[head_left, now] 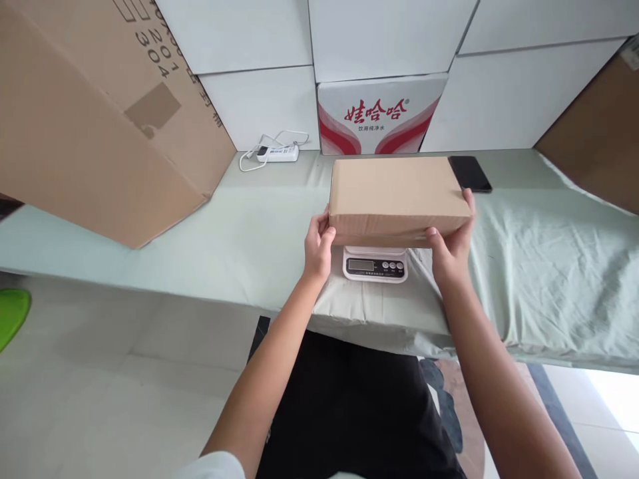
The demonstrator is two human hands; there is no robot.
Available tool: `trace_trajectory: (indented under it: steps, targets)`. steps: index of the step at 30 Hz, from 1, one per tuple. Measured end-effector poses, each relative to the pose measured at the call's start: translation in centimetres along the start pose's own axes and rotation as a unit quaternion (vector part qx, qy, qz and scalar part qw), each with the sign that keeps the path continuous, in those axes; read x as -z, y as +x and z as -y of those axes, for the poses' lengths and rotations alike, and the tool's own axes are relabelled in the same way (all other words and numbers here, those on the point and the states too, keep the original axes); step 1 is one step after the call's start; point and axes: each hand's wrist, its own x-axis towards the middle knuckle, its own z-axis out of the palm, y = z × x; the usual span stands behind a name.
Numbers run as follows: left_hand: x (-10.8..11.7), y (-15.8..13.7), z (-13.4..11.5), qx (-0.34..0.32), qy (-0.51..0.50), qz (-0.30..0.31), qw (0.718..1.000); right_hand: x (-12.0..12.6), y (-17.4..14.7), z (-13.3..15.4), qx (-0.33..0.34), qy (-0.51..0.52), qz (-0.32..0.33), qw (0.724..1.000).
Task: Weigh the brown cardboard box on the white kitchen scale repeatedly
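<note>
A closed brown cardboard box [399, 189] is held level between my two hands. My left hand [318, 246] grips its left end, thumb on the near corner. My right hand [453, 243] wraps round the right end, with the thumb on the near face and a finger on the far side. Under the box a white digital kitchen scale [375, 266] shows only its front panel, with a small display and a few buttons; its platform is hidden. Whether the box rests on the scale or hangs just above it, I cannot tell.
A black phone [470, 174] lies just behind the box's right end. To the left sits a white power strip [277, 154] with its cable. White cartons, one red-printed [382, 116], line the back. Big brown cartons [124, 120] flank the cloth-covered table [249, 259].
</note>
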Motion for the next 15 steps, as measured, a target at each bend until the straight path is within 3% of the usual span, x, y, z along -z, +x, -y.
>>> trace_trajectory:
  steps: [8, 15]
  targets:
    - [0.36, -0.21, 0.57, -0.019, 0.023, -0.009, 1.0, -0.61, 0.1, 0.62, -0.022, 0.001, -0.001, 1.0]
    - [0.59, -0.13, 0.87, 0.009, 0.007, -0.026, 1.0, -0.67, -0.29, 0.41, -0.015, 0.002, 0.001, 1.0]
